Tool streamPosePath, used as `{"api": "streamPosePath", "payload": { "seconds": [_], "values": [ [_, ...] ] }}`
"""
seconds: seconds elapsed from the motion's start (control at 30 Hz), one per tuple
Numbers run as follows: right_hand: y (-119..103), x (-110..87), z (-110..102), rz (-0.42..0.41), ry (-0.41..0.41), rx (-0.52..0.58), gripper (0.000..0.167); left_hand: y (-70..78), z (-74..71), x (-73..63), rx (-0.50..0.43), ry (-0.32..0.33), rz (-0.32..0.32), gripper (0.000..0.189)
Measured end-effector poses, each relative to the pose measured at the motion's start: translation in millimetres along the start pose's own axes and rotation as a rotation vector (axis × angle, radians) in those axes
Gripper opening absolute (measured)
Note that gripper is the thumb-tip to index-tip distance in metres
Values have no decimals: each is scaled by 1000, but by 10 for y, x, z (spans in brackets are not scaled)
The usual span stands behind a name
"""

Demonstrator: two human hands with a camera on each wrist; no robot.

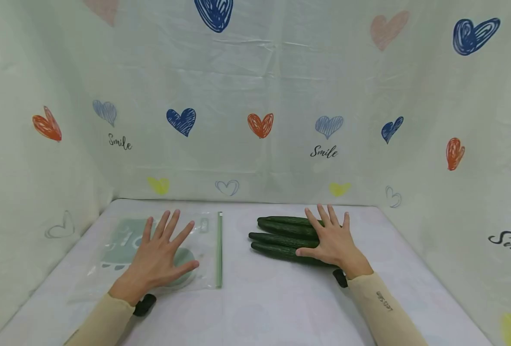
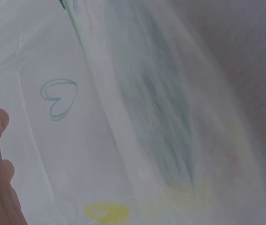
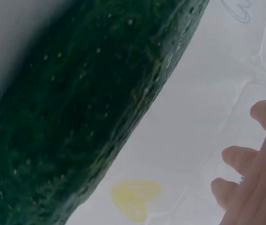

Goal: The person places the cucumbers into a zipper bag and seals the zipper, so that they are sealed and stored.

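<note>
- Both hands are spread wide, palms down and holding nothing: the left hand [image 1: 156, 262] over the bag [image 1: 127, 235], the right hand [image 1: 334, 240] over the cucumbers [image 1: 283, 240].
- From here I can't tell whether either palm touches or merely hovers.
- The cucumbers lie side by side, just beyond the right thumb; I'd curl round one at its middle, since round, smooth things could roll if pressed from above.
- The bag lies flat, its green strip [image 1: 219, 250] facing the cucumbers. I'd pinch near that edge lightly, because thin film probably creases and slides.
- Bare white tabletop [image 1: 242, 307] between them gives both hands room; I'd keep the sleeves off the film.
</note>
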State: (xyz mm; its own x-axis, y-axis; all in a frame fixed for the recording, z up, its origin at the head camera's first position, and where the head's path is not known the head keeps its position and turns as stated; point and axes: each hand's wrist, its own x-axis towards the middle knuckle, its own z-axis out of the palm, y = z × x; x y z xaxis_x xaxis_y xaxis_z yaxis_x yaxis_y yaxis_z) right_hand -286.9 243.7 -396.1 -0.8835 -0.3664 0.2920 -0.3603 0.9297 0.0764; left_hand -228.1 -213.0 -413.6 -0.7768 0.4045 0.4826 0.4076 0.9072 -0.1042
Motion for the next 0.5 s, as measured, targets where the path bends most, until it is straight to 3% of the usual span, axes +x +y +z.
{"api": "streamPosePath", "payload": {
  "seconds": [0.3, 0.5],
  "values": [
    [-143, 19, 34, -31, -11, -20, 114, 80, 10, 10, -19, -12, 21, 91],
    [-329, 46, 83, -97, -1, -28, 115, 208, 20, 39, -41, -17, 50, 91]
  ]
}}
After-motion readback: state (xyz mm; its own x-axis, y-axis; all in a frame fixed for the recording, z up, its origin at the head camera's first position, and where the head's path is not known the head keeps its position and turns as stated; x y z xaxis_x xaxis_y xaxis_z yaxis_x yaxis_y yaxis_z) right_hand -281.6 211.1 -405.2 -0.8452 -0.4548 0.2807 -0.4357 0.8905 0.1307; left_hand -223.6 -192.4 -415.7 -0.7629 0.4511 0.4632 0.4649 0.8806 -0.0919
